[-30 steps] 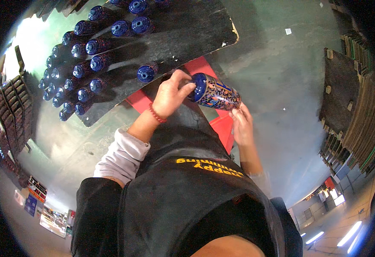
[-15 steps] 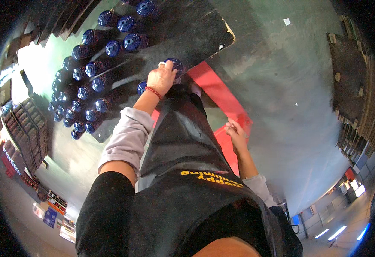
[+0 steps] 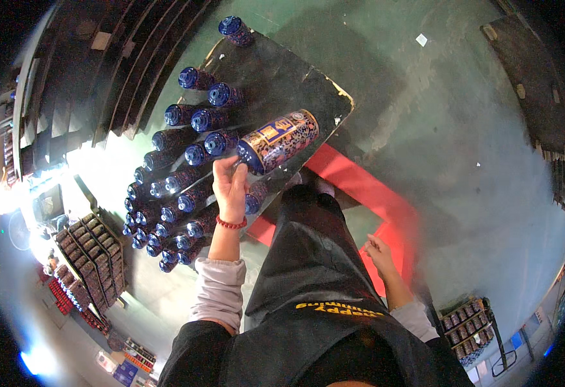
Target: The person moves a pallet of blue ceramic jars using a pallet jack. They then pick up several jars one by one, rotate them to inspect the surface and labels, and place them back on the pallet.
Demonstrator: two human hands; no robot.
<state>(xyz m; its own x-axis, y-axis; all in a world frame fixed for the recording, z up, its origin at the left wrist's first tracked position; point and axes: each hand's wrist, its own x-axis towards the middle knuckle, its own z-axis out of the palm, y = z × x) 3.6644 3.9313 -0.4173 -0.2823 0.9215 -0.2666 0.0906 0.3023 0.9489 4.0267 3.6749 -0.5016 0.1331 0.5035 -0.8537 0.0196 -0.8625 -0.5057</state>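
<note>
My left hand, with a red bead bracelet at the wrist, is closed round the narrow neck of a bottle. The bottle is dark blue at the shoulder, with a floral pattern and a gold-edged label on its body. It is tilted, its base pointing away to the right over a dark board; whether it touches the board I cannot tell. Similar blue bottles stand upright on the board, to the left. Low on the right, my right hand holds nothing visible, its fingers loosely apart beside a red frame.
A single blue bottle stands at the board's far corner. Dark stacked boards fill the upper left. A loaded rack stands at left, another rack at lower right. A dark panel stands at the far right.
My left hand has lifted the bottle, and its patterned side now shows. The view has shifted, so the board and bottles sit lower. My right hand stays near the red frame.
</note>
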